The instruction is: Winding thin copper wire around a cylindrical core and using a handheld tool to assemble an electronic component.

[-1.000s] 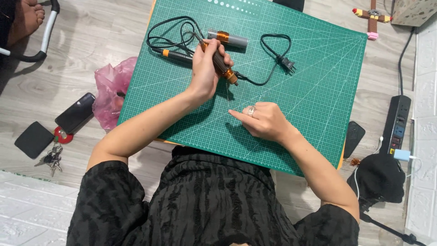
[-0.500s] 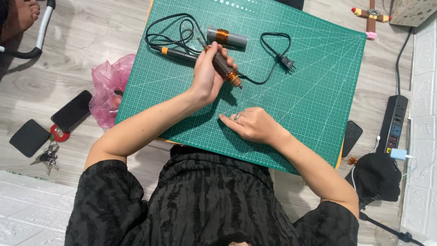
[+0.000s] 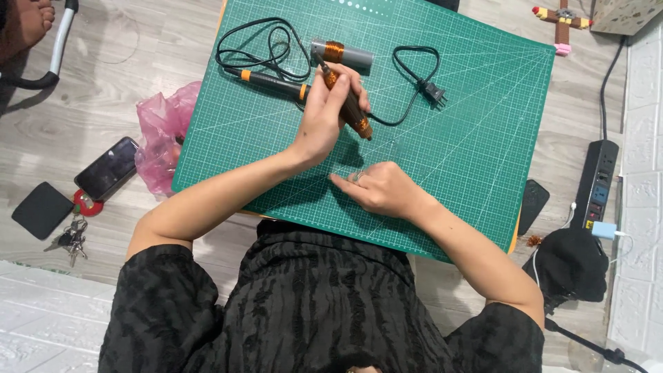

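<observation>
While the green cutting mat (image 3: 442,138) lies on the pale wood floor (image 3: 124,90) as it did half a second ago, the view has slid a little, so the mat and everything on it sit slightly lower and further left in the picture. The right hand (image 3: 378,188) has also crept leftward across the mat, towards the left wrist, and now rests palm down with its fingers (image 3: 343,181) loosely curled and a ring showing; it holds nothing. The left hand (image 3: 330,110) stays where it was on the upper part of the mat, forearm running down and left to the black sleeve, and its fingers are wrapped around a pen-shaped tool (image 3: 347,103). That tool is dark with orange bands, tilted with its fine tip up and left, its tip just at a short grey cylinder wound with copper-coloured wire (image 3: 341,53) that lies near the mat's top edge. A black cord (image 3: 411,83) leaves the tool's lower end and loops right to a two-pin plug. Left of the hand lies a second dark pen-shaped tool with an orange collar (image 3: 271,83), its own cord coiled above it. Off the mat to the left sit a pink plastic bag (image 3: 160,131), a phone (image 3: 105,168) and a bunch of keys (image 3: 70,238).
</observation>
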